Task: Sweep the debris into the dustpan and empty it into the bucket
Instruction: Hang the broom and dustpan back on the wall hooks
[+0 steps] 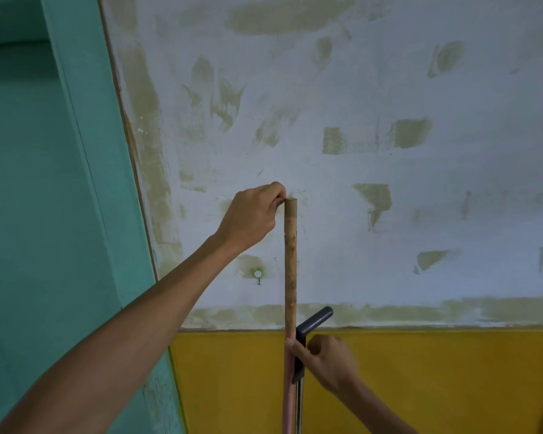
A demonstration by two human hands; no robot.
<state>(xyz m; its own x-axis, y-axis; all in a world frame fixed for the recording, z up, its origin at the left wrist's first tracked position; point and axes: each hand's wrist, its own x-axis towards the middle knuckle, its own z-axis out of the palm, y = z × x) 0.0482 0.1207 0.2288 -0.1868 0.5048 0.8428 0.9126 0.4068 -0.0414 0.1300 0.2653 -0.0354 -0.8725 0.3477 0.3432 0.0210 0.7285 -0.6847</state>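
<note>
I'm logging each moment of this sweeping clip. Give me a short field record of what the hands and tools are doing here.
left hand: fingertips at the top end of the wooden broom handle
right hand: lower down, closed around the broom handle together with the dark dustpan handle
broom handle: upright, close to the wall
wall: patchy white above, yellow band below
wall hook: small, left of the handle, nothing on it
debris, dustpan pan, bucket: out of view

Upright broom handle [290,261]: centre, before the far wall [389,151]. Dustpan handle [311,327]: just right of it, lower. Left hand [251,217]: at its top end. Right hand [326,361]: low, on both handles. Wall hook [258,274]: left of broom handle. Door frame [85,151]: far left.
</note>
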